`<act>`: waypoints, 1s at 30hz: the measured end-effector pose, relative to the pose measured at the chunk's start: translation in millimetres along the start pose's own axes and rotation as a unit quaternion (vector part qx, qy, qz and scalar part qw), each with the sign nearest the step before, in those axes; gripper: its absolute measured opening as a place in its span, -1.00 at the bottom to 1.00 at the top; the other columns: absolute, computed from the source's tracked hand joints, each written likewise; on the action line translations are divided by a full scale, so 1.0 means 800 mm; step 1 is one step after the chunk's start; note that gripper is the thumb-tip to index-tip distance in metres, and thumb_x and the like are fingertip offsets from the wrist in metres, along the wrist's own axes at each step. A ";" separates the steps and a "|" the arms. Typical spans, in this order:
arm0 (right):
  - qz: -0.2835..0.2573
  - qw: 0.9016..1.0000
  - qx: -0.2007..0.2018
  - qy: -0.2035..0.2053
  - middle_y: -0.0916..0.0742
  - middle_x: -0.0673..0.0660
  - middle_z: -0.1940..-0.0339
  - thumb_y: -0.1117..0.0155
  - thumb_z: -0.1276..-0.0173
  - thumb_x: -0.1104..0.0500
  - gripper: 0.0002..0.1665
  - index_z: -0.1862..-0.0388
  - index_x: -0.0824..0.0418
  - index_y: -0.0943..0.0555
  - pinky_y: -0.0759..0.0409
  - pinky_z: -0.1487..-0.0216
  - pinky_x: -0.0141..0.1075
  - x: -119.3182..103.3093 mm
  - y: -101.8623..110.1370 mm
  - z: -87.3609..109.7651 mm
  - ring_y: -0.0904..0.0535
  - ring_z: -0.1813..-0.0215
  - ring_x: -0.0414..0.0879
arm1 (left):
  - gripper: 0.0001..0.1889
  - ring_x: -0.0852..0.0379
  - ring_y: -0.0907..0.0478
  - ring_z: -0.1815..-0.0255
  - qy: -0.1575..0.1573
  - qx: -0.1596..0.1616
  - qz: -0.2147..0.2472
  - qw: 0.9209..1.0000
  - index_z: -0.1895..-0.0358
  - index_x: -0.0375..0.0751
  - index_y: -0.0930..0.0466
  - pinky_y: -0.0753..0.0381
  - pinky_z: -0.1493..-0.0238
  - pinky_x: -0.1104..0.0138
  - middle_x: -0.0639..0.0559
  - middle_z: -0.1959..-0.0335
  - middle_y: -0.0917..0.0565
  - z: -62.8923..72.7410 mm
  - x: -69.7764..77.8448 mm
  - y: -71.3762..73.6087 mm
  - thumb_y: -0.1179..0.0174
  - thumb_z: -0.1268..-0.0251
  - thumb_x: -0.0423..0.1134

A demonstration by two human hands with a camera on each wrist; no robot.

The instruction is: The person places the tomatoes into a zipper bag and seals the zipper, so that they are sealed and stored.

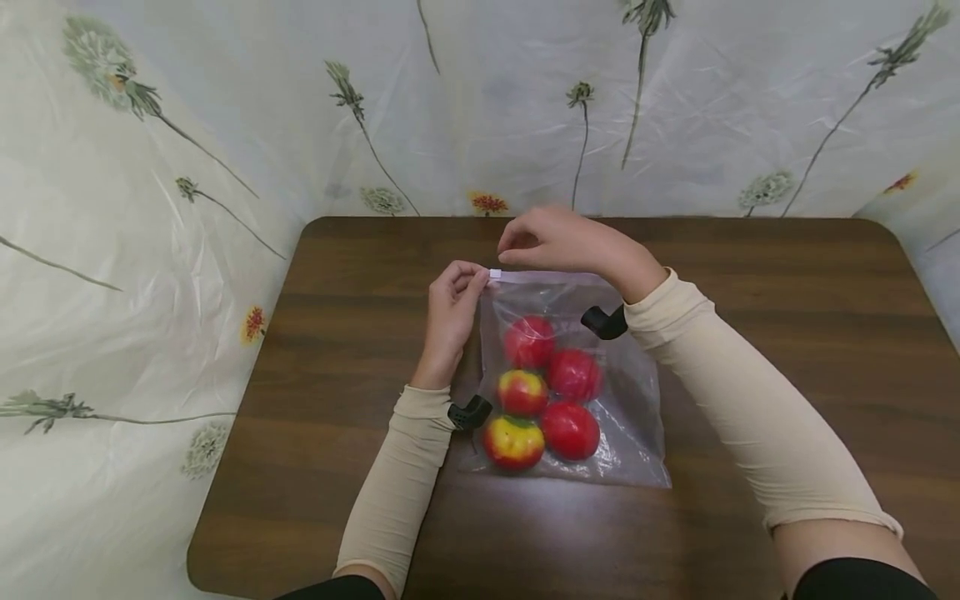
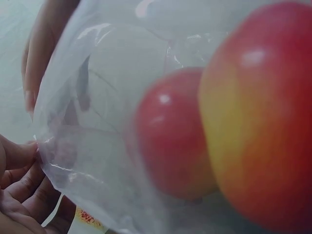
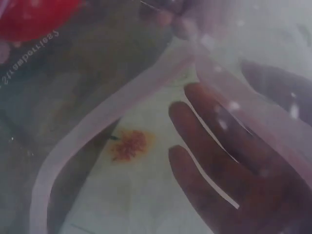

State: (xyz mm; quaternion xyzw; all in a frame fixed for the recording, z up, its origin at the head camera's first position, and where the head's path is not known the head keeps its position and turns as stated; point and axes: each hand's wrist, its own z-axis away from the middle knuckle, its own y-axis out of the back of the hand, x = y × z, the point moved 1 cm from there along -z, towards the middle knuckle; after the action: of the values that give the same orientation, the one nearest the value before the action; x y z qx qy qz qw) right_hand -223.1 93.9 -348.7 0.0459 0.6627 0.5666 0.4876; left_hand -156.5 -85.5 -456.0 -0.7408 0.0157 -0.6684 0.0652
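A clear zip bag (image 1: 632,408) with a pinkish top strip lies on the table in the head view. Inside it are several apples: some red (image 1: 572,430), others red and yellow (image 1: 522,393). My left hand (image 1: 452,312) pinches the bag's upper left corner, right beside a small white slider (image 1: 495,273). Just above the top strip hovers my right hand (image 1: 570,243), its fingers loosely bent and holding nothing. Through the bag film in the right wrist view, the fingers (image 3: 204,141) of that hand look extended. An apple (image 2: 263,122) fills much of the left wrist view.
The bag lies on a dark brown wooden table (image 1: 352,333) with rounded corners. Behind and to the left hangs a pale sheet (image 1: 247,100) printed with flowers. Black wrist cameras sit on both beige sleeves, the right one (image 1: 603,322) over the bag.
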 end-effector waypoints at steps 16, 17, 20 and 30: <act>-0.009 0.998 -0.057 0.005 -0.76 0.08 0.37 -0.34 -0.47 0.12 -0.85 0.25 0.17 -0.74 -0.58 0.24 -0.24 0.002 -0.020 -0.016 -0.56 0.38 -0.09 | -0.84 0.34 -0.69 0.32 -0.014 -0.001 -0.025 1.000 0.15 -0.47 -0.58 -0.61 0.05 0.44 -0.30 0.30 -0.75 -0.001 0.000 -0.002 -0.17 -0.51 -0.37; -0.010 0.998 -0.059 0.006 -0.75 0.08 0.38 -0.33 -0.47 0.12 -0.84 0.26 0.18 -0.73 -0.57 0.24 -0.24 0.002 -0.020 -0.017 -0.55 0.38 -0.09 | -0.85 0.35 -0.69 0.33 -0.012 0.001 -0.028 1.000 0.14 -0.47 -0.57 -0.60 0.07 0.45 -0.32 0.30 -0.75 -0.002 0.000 -0.002 -0.17 -0.51 -0.37; -0.010 0.998 -0.063 0.012 -0.75 0.06 0.39 -0.33 -0.48 0.12 -0.84 0.26 0.18 -0.72 -0.55 0.26 -0.25 0.003 -0.024 -0.018 -0.53 0.39 -0.10 | -0.85 0.36 -0.67 0.34 -0.006 0.003 -0.038 0.999 0.14 -0.47 -0.57 -0.57 0.11 0.46 -0.39 0.25 -0.74 -0.002 0.000 -0.002 -0.16 -0.52 -0.37; 0.004 0.997 -0.070 0.030 -0.66 0.05 0.43 -0.31 -0.49 0.09 -0.82 0.29 0.15 -0.69 -0.49 0.28 -0.25 0.004 -0.027 -0.021 -0.46 0.41 -0.12 | -0.81 0.27 -0.66 0.29 -0.011 -0.009 -0.048 0.999 0.10 -0.47 -0.55 -0.61 0.06 0.44 -0.40 0.21 -0.72 0.000 -0.001 0.001 -0.13 -0.55 -0.33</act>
State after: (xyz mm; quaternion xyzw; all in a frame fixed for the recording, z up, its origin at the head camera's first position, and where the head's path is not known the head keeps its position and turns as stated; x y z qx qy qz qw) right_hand -226.1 76.5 -369.7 -0.0027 0.6357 0.6145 0.4672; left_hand -157.0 -86.0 -456.9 -0.7484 -0.0146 -0.6626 0.0258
